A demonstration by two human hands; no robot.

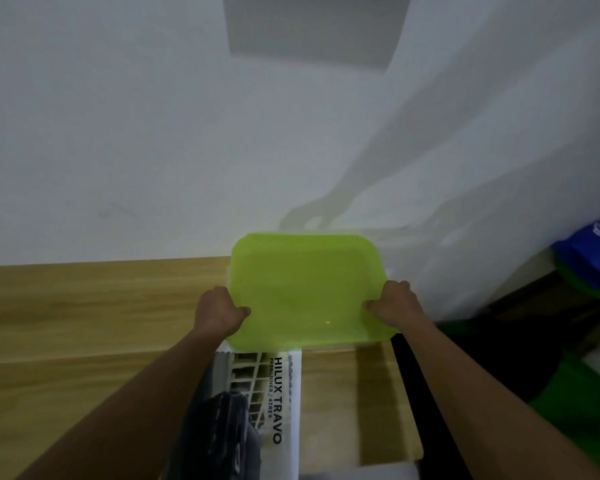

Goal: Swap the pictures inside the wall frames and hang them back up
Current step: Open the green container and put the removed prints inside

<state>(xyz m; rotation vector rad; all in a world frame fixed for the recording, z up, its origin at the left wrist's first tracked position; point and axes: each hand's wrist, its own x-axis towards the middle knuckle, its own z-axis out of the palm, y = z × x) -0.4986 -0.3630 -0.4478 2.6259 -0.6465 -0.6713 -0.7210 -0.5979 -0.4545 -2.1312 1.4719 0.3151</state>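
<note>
green plastic panel (305, 292) is being held over the far edge of the wooden table (84, 306), by the white wall (118, 133) | left hand (219, 311) is gripping its left edge, thumb on its face | right hand (394, 303) is gripping its right edge | printed picture (278, 403) is lying on the table beneath | blue bag (593, 251) is sitting far right

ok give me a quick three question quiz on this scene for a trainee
1. True or false: the left hand and the right hand both grip the green tray.
2. Fill in: the printed sheet reads HILUX ____.
3. The printed sheet lies on the wooden table: A) partly hidden by the tray B) rolled into a tube C) held in the left hand.
Key: 1 true; 2 TRAVO; 3 A.
</note>
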